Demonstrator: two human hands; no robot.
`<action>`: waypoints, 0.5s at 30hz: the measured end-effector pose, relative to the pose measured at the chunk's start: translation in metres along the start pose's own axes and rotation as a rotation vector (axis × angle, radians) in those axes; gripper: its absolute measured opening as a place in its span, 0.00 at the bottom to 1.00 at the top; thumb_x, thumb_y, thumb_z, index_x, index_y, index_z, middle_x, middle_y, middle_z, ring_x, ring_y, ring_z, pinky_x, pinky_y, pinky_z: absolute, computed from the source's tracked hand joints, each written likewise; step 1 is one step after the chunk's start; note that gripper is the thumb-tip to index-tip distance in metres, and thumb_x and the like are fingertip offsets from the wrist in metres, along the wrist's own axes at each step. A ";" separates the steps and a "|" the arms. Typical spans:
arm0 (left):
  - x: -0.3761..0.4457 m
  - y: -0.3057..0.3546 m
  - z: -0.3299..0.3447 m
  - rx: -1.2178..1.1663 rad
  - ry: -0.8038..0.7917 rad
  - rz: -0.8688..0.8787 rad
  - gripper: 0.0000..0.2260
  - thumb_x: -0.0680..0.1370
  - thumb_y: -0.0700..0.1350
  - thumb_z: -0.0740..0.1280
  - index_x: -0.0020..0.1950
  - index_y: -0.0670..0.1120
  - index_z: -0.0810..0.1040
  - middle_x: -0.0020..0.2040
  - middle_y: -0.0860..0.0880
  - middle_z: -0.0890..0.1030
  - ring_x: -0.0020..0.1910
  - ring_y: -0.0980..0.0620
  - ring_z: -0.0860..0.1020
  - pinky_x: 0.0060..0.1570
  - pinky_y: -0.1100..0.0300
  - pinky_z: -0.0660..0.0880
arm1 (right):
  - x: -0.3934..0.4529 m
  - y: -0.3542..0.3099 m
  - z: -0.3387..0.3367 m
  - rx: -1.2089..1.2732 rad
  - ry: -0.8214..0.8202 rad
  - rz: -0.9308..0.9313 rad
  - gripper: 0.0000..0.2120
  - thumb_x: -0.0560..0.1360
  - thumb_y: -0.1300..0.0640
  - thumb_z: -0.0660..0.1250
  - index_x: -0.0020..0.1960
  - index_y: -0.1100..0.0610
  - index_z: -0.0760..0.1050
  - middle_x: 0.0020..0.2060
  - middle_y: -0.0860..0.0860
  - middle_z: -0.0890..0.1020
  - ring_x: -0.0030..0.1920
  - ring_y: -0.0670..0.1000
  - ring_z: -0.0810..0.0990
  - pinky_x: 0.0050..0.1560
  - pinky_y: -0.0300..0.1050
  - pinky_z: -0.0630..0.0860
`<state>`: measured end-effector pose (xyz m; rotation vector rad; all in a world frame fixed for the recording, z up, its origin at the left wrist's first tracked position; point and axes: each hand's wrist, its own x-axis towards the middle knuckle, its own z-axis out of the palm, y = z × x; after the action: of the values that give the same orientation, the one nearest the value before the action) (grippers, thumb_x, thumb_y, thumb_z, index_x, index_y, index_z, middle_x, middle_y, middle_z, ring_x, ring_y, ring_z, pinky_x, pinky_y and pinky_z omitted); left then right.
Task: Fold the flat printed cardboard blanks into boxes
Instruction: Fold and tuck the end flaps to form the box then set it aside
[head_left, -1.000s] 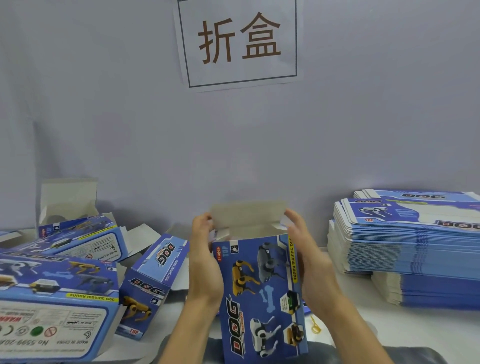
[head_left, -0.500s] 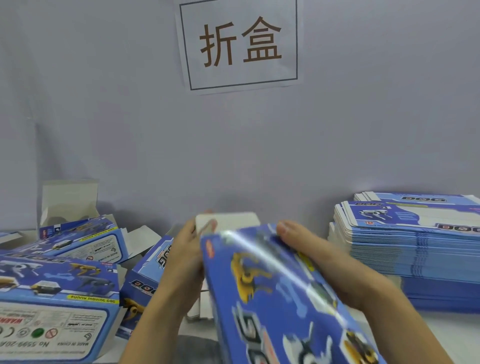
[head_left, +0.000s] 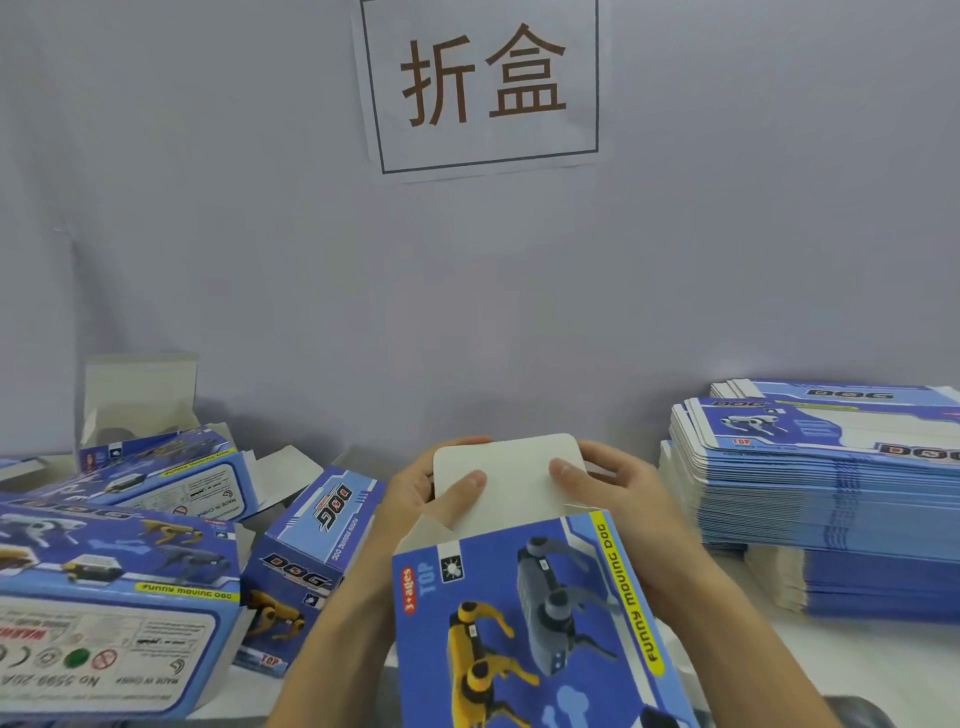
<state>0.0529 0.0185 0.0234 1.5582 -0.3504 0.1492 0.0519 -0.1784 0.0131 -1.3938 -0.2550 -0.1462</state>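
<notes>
Now two hands, left right, grip one box flap.

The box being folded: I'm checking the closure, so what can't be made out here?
Head view only:
- Box: near end cut off by the bottom edge.
- White end flap: its tuck is hidden by the blue panel.
- Left hand and right hand: fingers largely hidden behind the flap.
- Stack of flat blanks: cut off at the right edge.

Left hand and right hand raised side by side, forearms converging, thumbs pressed on white cardboard flap, fingers curled behind.
</notes>
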 end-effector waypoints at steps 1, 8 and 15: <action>0.000 0.000 0.001 -0.015 -0.007 0.013 0.11 0.77 0.42 0.68 0.59 0.49 0.78 0.41 0.51 0.87 0.37 0.53 0.85 0.31 0.63 0.80 | 0.000 0.000 0.000 0.011 -0.014 -0.018 0.09 0.78 0.57 0.70 0.57 0.54 0.82 0.48 0.57 0.87 0.46 0.61 0.87 0.42 0.52 0.83; 0.002 -0.004 -0.003 -0.031 -0.027 0.093 0.15 0.71 0.46 0.69 0.58 0.49 0.80 0.41 0.50 0.86 0.37 0.53 0.85 0.31 0.64 0.79 | -0.002 -0.003 0.001 0.054 -0.055 -0.059 0.10 0.78 0.62 0.68 0.51 0.48 0.82 0.45 0.59 0.87 0.40 0.59 0.86 0.38 0.51 0.83; 0.008 -0.012 -0.006 -0.014 -0.013 0.098 0.04 0.76 0.39 0.69 0.50 0.43 0.81 0.38 0.48 0.85 0.34 0.52 0.84 0.28 0.63 0.78 | -0.003 -0.005 0.003 0.025 -0.019 -0.047 0.09 0.77 0.71 0.67 0.47 0.58 0.80 0.37 0.60 0.85 0.30 0.55 0.82 0.31 0.46 0.78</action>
<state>0.0646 0.0232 0.0141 1.5297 -0.4380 0.2125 0.0475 -0.1769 0.0178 -1.3658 -0.3049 -0.1684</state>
